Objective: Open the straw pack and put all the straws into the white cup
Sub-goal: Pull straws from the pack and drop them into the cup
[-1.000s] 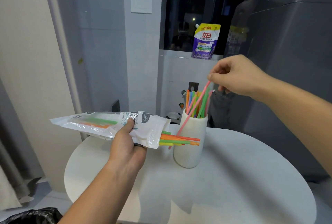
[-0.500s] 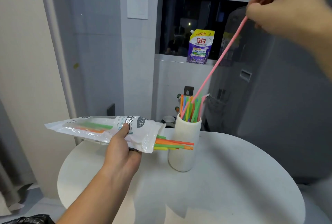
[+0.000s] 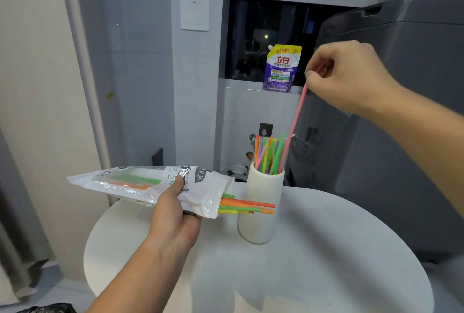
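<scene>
Now, pink straw point(image 3: 297, 111) slanted into the white cup point(image 3: 261, 209)
Above it the right grip point(image 3: 351, 79) pinches its top, lower end among the straws point(image 3: 267, 155) in the cup near the surface's point(image 3: 288, 277) far edge; the left grip point(image 3: 173, 212) clasps the straw pack point(image 3: 135, 182) above the left edge, loose straws point(image 3: 247, 206) poking out

Bench point(image 3: 313, 275): round, white, plain top.
On bench: white cup point(image 3: 261, 209), upright, toward the far edge.
In cup: coloured straws point(image 3: 269, 155), standing bunched, tips above the rim.
</scene>
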Action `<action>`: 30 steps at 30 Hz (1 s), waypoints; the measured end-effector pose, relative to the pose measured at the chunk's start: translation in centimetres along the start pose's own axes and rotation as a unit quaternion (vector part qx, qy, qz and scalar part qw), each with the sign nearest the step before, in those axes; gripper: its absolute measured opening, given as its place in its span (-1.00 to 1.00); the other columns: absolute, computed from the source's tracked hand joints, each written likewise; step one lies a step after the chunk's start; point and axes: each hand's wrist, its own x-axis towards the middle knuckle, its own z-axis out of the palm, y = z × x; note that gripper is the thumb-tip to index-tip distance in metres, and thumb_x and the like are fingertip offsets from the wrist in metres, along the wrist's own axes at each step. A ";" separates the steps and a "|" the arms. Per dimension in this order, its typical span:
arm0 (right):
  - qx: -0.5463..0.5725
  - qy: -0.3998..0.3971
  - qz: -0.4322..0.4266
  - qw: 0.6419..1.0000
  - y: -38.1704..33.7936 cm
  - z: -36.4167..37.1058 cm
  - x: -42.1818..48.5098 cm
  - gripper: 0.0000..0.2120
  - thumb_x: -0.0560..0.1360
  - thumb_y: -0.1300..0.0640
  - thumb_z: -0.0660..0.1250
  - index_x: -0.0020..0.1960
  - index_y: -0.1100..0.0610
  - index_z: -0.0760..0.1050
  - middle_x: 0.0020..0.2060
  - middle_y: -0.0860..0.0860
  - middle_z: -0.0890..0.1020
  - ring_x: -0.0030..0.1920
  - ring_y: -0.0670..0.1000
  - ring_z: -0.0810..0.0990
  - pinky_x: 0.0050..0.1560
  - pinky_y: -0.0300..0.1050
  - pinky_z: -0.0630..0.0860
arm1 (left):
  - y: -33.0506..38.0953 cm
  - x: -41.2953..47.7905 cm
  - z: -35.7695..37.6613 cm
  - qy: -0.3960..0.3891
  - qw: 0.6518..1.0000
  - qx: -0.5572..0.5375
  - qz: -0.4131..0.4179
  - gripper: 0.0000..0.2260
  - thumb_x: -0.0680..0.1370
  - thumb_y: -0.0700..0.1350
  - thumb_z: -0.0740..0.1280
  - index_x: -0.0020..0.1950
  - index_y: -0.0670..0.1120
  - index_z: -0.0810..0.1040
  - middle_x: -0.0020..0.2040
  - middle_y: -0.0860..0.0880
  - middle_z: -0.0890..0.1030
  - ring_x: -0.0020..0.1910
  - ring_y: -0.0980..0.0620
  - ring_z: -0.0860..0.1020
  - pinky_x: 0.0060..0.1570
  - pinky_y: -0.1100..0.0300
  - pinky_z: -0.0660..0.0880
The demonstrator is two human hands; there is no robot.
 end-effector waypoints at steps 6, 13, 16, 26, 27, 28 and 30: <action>0.018 -0.070 0.015 0.997 0.7 1.1 -0.4 -0.89 0.54 0.04 0.44 -0.10 0.06 0.65 -0.25 -0.13 0.62 -0.21 -0.22 0.55 -0.28 -0.34 0.41 | -0.1 0.2 0.0 0.006 1.000 0.000 -0.002 -0.70 0.66 -0.19 0.32 0.41 -0.11 0.53 0.17 -0.08 0.72 0.04 -0.01 0.71 -0.11 -0.01 0.70; 0.108 -0.185 0.064 0.975 1.7 3.6 -1.7 -0.85 0.53 0.00 0.46 -0.12 0.06 0.66 -0.28 -0.02 0.70 -0.29 -0.05 0.69 -0.23 -0.14 0.66 | -0.2 0.3 -0.2 0.007 1.000 -0.005 0.002 -0.71 0.66 -0.19 0.32 0.38 -0.11 0.55 0.08 -0.05 0.74 -0.13 0.03 0.74 -0.21 -0.01 0.70; 0.121 -0.216 0.077 0.966 2.1 4.8 -2.4 -0.85 0.54 -0.01 0.45 -0.13 0.05 0.68 -0.31 -0.06 0.71 -0.32 -0.10 0.69 -0.28 -0.20 0.64 | -0.3 0.4 -0.2 0.005 1.000 0.001 -0.001 -0.73 0.66 -0.20 0.32 0.36 -0.11 0.55 0.06 -0.05 0.75 -0.15 0.01 0.75 -0.25 0.01 0.70; 0.065 -0.254 0.087 0.961 1.5 7.0 -4.7 -0.63 0.63 -0.23 0.14 0.06 0.01 0.57 -0.08 -0.06 0.67 -0.15 -0.11 0.61 -0.18 -0.16 0.56 | -0.2 0.3 -0.2 -0.003 1.000 0.005 -0.001 -0.71 0.66 -0.19 0.32 0.39 -0.10 0.54 0.08 -0.05 0.75 -0.09 0.01 0.75 -0.18 0.02 0.69; 0.059 -0.230 0.083 0.968 1.4 7.0 -5.1 -0.63 0.64 -0.23 0.13 0.11 0.00 0.55 -0.04 -0.07 0.65 -0.11 -0.11 0.60 -0.18 -0.17 0.53 | -0.2 0.3 -0.2 -0.002 1.000 0.007 -0.001 -0.70 0.66 -0.19 0.32 0.40 -0.10 0.54 0.12 -0.06 0.74 -0.03 0.01 0.74 -0.14 0.00 0.68; 0.052 -0.206 0.078 0.974 1.4 7.1 -5.6 -0.61 0.64 -0.23 0.11 0.17 0.01 0.54 0.01 -0.07 0.64 -0.07 -0.09 0.59 -0.15 -0.15 0.51 | -0.1 0.3 -0.2 -0.001 1.000 0.007 0.000 -0.69 0.66 -0.19 0.32 0.41 -0.10 0.53 0.15 -0.08 0.74 0.02 0.00 0.73 -0.13 0.00 0.67; 0.033 -0.174 0.062 0.982 1.3 7.5 -7.0 -0.50 0.63 -0.24 0.04 0.30 0.06 0.52 0.16 0.00 0.62 0.08 0.00 0.58 0.02 -0.03 0.53 | -0.1 0.4 -0.2 -0.003 1.000 0.007 0.001 -0.69 0.66 -0.18 0.31 0.41 -0.10 0.53 0.16 -0.08 0.74 0.00 0.00 0.74 -0.19 0.02 0.69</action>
